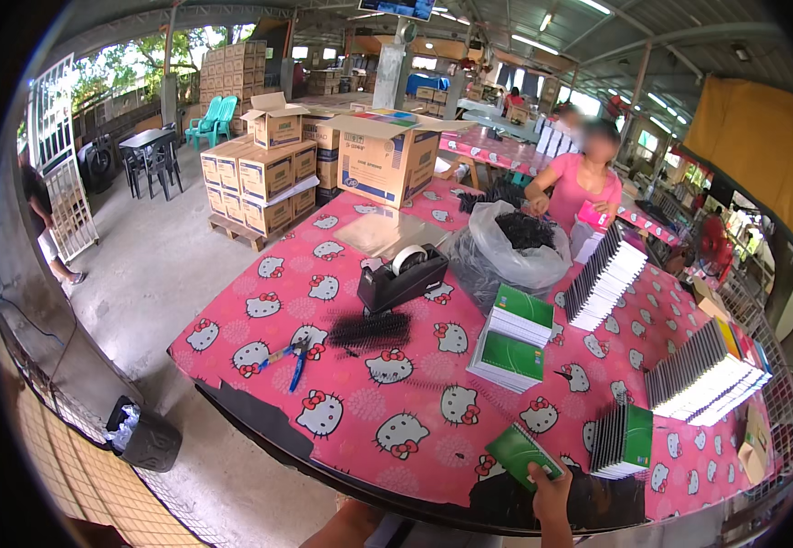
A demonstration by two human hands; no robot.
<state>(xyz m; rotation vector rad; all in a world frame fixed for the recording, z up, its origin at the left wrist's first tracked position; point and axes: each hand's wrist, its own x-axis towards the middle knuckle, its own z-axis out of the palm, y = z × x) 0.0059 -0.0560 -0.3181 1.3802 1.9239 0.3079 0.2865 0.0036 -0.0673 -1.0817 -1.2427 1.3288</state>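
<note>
Fingers of the right hand [551, 482] were closed on a green notebook [521, 453] at lower centre of the frame, over the pink patterned tablecloth [414, 402]. The left hand was not seen.

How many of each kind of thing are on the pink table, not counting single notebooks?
Tape dispenser: 1
Pliers: 1
Plastic bags of black combs: 1
Loose comb bundles: 1
Notebook stacks or rows: 4
Open cardboard boxes: 1
Total: 9

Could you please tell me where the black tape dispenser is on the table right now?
In the head view, the black tape dispenser sits left of centre on the pink cartoon-print tablecloth, beside the clear plastic bag and behind the black binding combs.
</note>
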